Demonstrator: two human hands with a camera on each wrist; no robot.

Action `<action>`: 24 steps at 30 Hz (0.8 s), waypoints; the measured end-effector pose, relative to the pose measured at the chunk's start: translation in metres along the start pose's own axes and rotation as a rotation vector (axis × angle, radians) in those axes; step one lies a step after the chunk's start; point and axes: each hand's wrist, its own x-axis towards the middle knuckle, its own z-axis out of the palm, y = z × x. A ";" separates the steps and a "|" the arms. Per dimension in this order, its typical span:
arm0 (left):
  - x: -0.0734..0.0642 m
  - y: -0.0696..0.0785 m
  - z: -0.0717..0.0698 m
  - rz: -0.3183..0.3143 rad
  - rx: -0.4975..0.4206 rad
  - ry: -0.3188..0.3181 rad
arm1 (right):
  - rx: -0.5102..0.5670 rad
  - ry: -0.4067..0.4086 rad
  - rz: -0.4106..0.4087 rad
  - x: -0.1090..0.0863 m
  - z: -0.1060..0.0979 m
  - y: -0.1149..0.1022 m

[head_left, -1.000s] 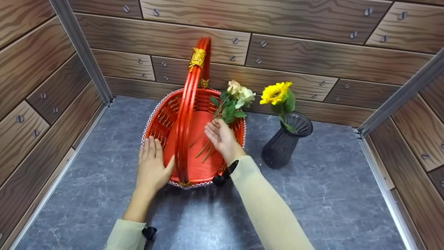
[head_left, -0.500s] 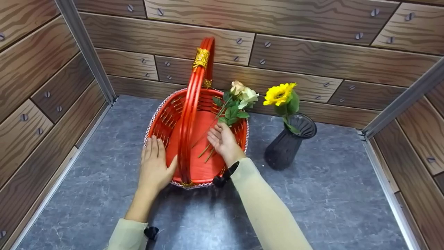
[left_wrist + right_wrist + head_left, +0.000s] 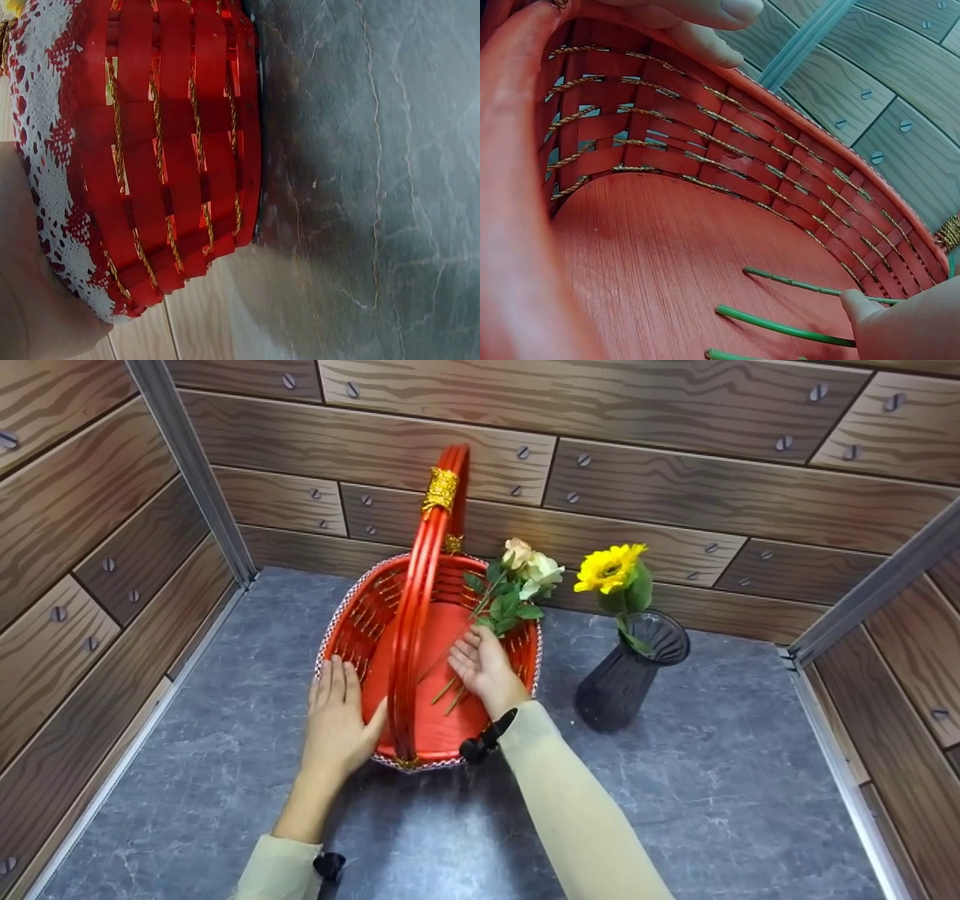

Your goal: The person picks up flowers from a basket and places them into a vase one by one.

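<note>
A red woven basket (image 3: 442, 731) with a tall arched handle stands on the grey surface. My left hand (image 3: 335, 727) rests on its left rim, fingers straight and thumb pointing toward the handle; the left wrist view shows that hand against the white lace trim (image 3: 46, 150). Inside the basket, artificial roses (image 3: 541, 575) in cream and peach lean on the right rim, their green stems (image 3: 787, 328) lying over the red floor. My right hand (image 3: 487, 671) reaches in over the near right rim, palm turned left with loosely bent fingers, beside the stems and just below the leaves.
To the right of the basket, a dark ribbed glass vase (image 3: 619, 690) holds a yellow sunflower (image 3: 611, 568) that leans left. Wood-patterned walls (image 3: 637, 487) enclose the back and both sides, with metal strips along the corners.
In the head view the whole scene shifts slightly right and down. The hands, basket and flowers keep nearly the same places relative to one another.
</note>
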 end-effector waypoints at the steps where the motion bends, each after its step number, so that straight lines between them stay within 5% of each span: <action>1: 0.000 0.000 0.000 0.002 -0.001 -0.001 | 0.008 -0.002 -0.001 0.001 0.000 0.000; 24: 0.000 0.000 -0.001 0.007 0.005 0.015 | 0.081 -0.081 0.026 0.010 -0.005 0.002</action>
